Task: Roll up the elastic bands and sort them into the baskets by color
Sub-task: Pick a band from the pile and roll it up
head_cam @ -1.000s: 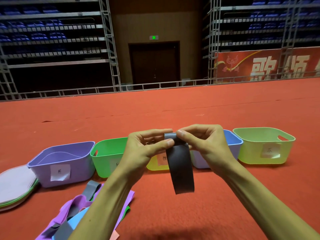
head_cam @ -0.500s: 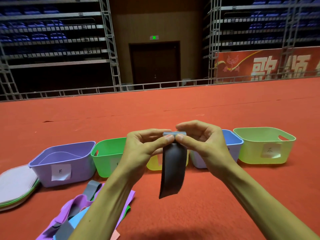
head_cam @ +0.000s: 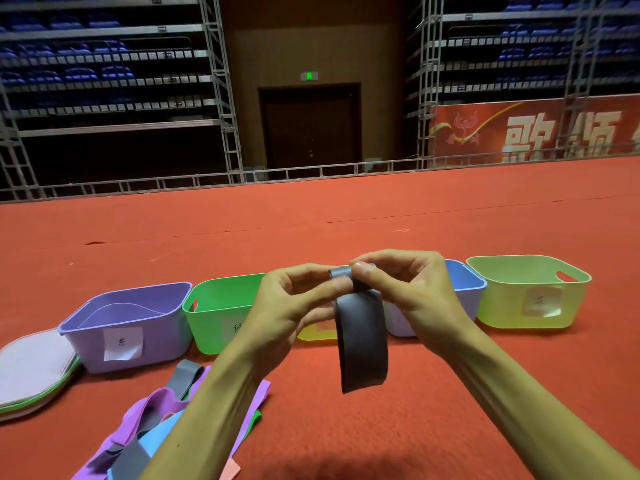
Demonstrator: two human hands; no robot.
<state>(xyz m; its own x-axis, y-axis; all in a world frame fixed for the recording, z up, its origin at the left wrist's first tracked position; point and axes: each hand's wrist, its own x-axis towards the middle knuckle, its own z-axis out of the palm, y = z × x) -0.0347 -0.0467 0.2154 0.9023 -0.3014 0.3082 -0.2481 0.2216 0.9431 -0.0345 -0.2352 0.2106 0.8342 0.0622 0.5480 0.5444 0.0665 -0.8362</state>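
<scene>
We pinched the grey band (head_cam: 362, 341) at its top between our left hand (head_cam: 291, 306) and right hand (head_cam: 408, 292). The hands were close together in front of the row of baskets (head_cam: 166, 334), a small coil sat under the fingertips, and the long tail hung free over the red floor (head_cam: 450, 410). To roll it well, we judged, both thumbs had to hold the coil tight and its edges level while the fingers turned it down the tail. A slack pinch would likely let the elastic spring open.

A grey band (head_cam: 362, 337) is pinched at its rolled top by both hands (head_cam: 287, 306) (head_cam: 408, 292), before the green basket (head_cam: 221, 310).
</scene>
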